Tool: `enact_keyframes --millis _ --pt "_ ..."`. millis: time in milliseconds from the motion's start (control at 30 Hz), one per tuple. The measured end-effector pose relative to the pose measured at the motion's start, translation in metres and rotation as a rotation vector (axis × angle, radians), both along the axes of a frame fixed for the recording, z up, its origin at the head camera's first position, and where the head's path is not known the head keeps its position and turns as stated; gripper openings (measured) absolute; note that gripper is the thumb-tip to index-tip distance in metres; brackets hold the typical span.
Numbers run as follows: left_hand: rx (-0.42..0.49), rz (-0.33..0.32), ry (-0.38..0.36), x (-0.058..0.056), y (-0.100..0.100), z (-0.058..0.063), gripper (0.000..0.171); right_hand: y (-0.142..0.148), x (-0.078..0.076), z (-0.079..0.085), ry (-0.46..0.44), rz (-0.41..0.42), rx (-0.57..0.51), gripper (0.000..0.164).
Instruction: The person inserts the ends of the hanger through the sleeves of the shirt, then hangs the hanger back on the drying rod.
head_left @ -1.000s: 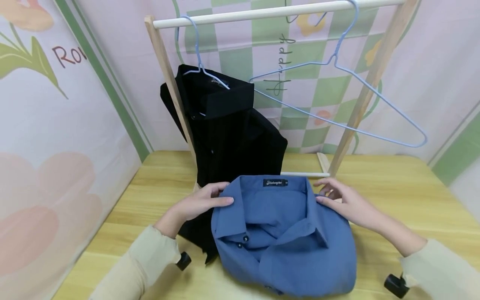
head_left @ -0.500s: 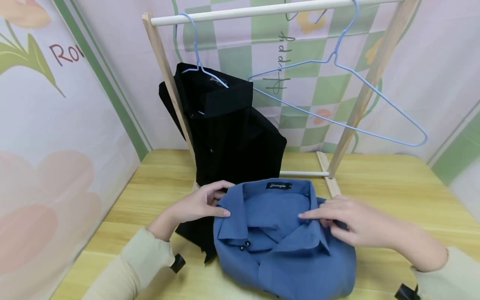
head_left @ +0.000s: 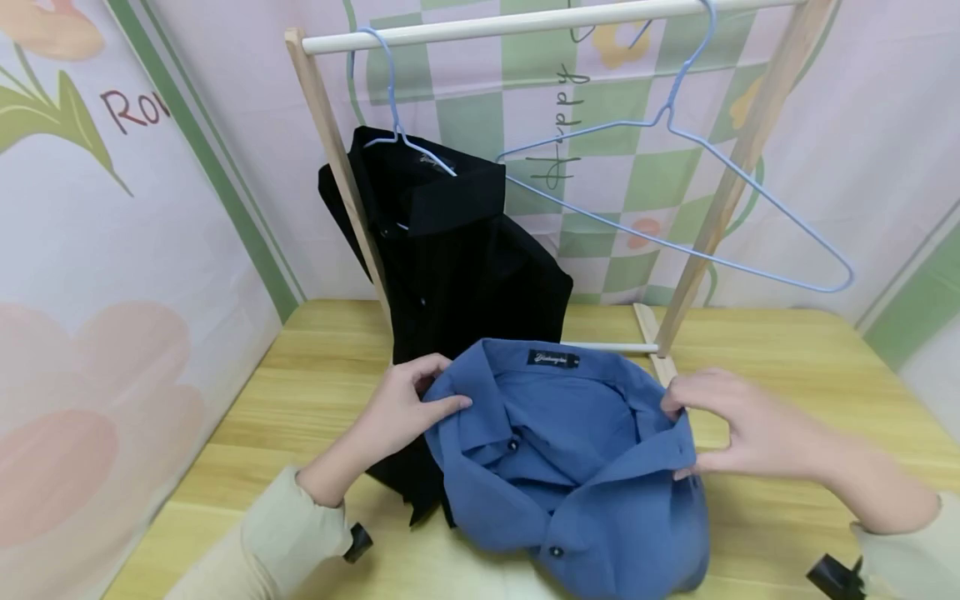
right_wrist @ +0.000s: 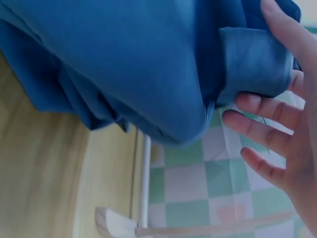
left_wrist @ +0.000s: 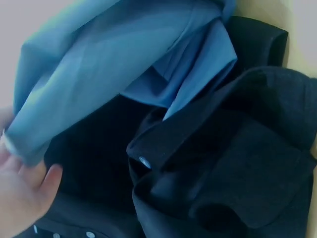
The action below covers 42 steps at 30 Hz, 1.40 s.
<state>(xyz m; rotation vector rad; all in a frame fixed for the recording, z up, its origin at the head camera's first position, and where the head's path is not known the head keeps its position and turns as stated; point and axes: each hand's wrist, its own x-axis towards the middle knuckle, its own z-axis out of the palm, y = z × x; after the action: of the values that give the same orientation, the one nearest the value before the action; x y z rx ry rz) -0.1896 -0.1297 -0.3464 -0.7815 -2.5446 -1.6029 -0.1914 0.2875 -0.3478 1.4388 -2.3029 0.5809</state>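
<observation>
A blue button shirt (head_left: 517,517) is held up over the table, its collar spread wide and a black label at the back of the neck. On the left side of the collar, my left hand (head_left: 401,412) pinches the cloth, thumb on top. My right hand (head_left: 757,429) grips the collar's right side between thumb and fingers; in the right wrist view the right hand (right_wrist: 292,114) has its thumb on the collar flap and fingers behind. In the left wrist view, the left hand (left_wrist: 25,193) shows at the edge, holding blue cloth (left_wrist: 99,64).
A black shirt (head_left: 465,275) hangs on a blue hanger (head_left: 392,79) at the rack's left, its lower part on the wooden table (head_left: 795,367). Another blue hanger (head_left: 670,121) hangs bare from the rack bar (head_left: 510,25), at the right.
My right hand let its index finger lie over the collar, then moved right and took the collar's right side. The neck opening is now wider. The left hand still holds its side.
</observation>
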Motion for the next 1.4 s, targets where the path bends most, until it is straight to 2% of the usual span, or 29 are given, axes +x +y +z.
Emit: enact_keyframes --millis 100,167,300,400,467,567,600,700,767,867,967,1067,1133,1200,1267,1400 --pt "-0.029 0.12 0.087 0.004 0.003 0.001 0.017 0.007 -0.004 0.003 0.027 0.001 -0.051 0.037" --pt "-0.048 0.162 0.176 0.007 0.004 0.001 0.02 0.011 -0.006 0.005 0.055 -0.005 -0.083 0.038" --pt "-0.047 0.203 0.385 0.011 0.005 0.008 0.025 0.012 -0.01 0.013 0.156 -0.038 -0.129 0.048" --pt "-0.004 0.217 0.452 0.014 0.004 0.018 0.025 0.008 -0.011 0.022 0.255 -0.052 -0.159 0.051" --pt "-0.009 0.217 0.415 0.014 0.001 0.022 0.024 0.005 -0.014 0.024 0.314 -0.053 -0.162 0.051" --pt "-0.076 0.172 0.235 0.007 -0.005 0.018 0.02 0.005 -0.019 0.018 0.359 -0.059 -0.111 0.048" --pt "-0.118 0.156 0.17 0.003 -0.008 0.014 0.02 0.007 -0.02 0.013 0.347 -0.054 -0.085 0.042" --pt "-0.225 0.096 -0.018 -0.005 -0.015 0.002 0.018 0.011 -0.021 -0.006 0.276 -0.054 0.005 0.041" --pt "-0.286 0.056 -0.091 -0.008 -0.019 -0.003 0.018 0.011 -0.018 -0.014 0.193 -0.055 0.044 0.041" --pt "-0.343 0.017 -0.159 -0.009 -0.021 -0.005 0.023 0.01 -0.01 -0.017 0.086 -0.077 0.089 0.041" --pt "-0.369 0.011 -0.158 -0.007 -0.018 -0.006 0.049 0.008 -0.003 -0.013 0.002 -0.099 0.101 0.048" --pt "-0.395 -0.015 -0.083 -0.003 -0.013 -0.005 0.08 0.005 0.0 -0.008 -0.041 -0.113 0.104 0.057" --pt "-0.426 -0.071 -0.038 -0.001 -0.009 -0.003 0.088 0.003 0.0 -0.006 -0.05 -0.11 0.106 0.057" --pt "-0.454 -0.132 -0.008 0.001 -0.006 -0.003 0.081 0.001 0.0 -0.004 -0.051 -0.108 0.109 0.055" --pt "-0.467 -0.173 -0.011 0.002 -0.005 -0.003 0.065 0.001 0.0 -0.004 -0.06 -0.11 0.114 0.054" --pt "-0.433 -0.184 0.002 0.002 -0.006 -0.004 0.03 0.001 0.002 -0.002 -0.117 -0.126 0.127 0.056"
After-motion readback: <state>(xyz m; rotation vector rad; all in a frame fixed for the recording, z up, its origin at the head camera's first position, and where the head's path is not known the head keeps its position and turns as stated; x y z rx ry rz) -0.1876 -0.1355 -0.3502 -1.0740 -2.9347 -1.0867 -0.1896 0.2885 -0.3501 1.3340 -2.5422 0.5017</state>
